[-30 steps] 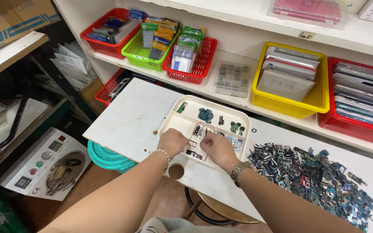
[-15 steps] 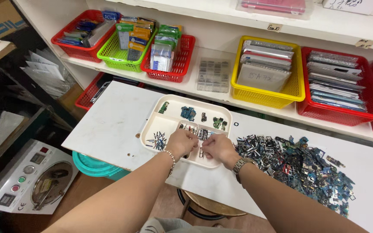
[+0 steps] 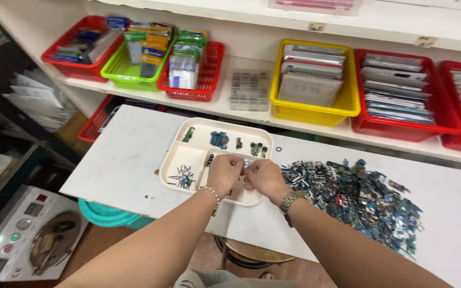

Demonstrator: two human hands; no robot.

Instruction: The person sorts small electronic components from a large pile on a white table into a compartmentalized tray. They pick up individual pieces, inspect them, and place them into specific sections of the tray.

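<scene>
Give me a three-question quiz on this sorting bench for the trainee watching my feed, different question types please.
1. True or false: both hands are over the cream divided tray.
2. Multiple choice: the loose pile of small parts lies (A) in the yellow basket, (B) on the white table to the right of the tray, (C) on the floor.
3. Short answer: which wrist wears a bead bracelet, and which a watch?

Key
1. True: the left hand and right hand meet over its lower right compartment.
2. B
3. Bracelet left, watch right.
</scene>
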